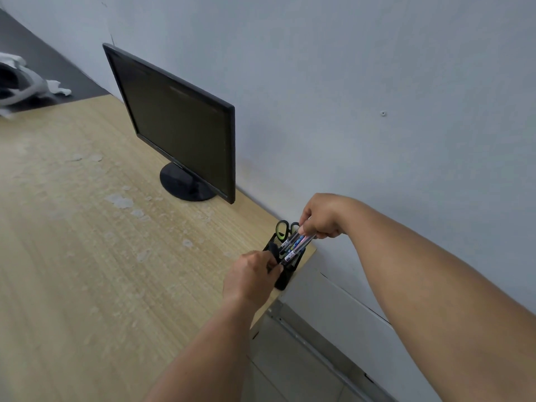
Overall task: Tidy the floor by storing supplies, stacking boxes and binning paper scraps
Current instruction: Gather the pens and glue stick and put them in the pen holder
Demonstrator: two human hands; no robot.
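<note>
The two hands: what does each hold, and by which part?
The right hand pinches the pens by their upper ends. The left hand grips the mesh holder at its near rim.

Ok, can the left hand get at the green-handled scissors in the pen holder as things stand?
Probably yes. The green-handled scissors stick up above the mesh pen holder, close beyond the left hand. But that hand grips the holder's rim, and the pens in the right hand crowd alongside.
</note>
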